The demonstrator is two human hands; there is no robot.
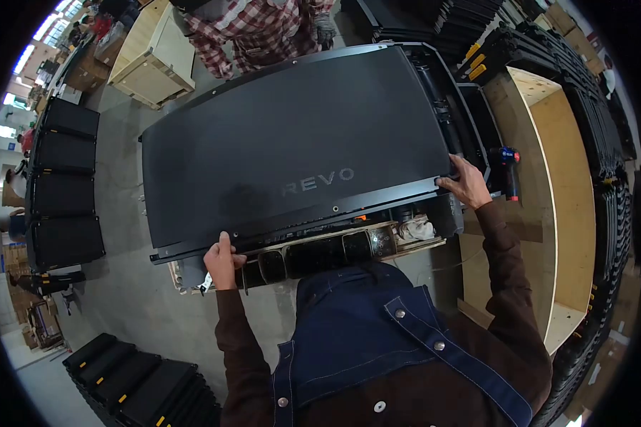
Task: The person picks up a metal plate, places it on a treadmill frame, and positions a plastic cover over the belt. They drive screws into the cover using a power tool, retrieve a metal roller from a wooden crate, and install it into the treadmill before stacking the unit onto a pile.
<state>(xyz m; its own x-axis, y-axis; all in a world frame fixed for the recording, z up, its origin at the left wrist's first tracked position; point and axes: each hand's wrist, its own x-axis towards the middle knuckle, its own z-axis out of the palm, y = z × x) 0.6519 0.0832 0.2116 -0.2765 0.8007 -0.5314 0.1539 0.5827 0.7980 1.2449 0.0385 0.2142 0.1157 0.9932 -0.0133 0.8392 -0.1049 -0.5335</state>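
A large black panel point(285, 128) with REVO lettering lies across a workbench in front of me. My left hand point(222, 262) grips its near edge toward the left, thumb on top and fingers curled below. At the near right corner, my right hand point(468, 183) holds the panel with its thumb and fingers about the edge. Beneath the panel, a dark frame point(434, 92) shows along the right side. A wooden tray point(313, 252) with black bins runs along the bench's near side; a crumpled white cloth point(416, 229) sits at its right end.
Across the bench stands a person in a checked shirt point(253, 28), one hand gloved. A blue-and-black power tool point(509, 171) is at the right, beside an open plywood crate point(570, 213). Stacked black panels point(142, 381) stand lower left; a wooden crate point(146, 64) is upper left.
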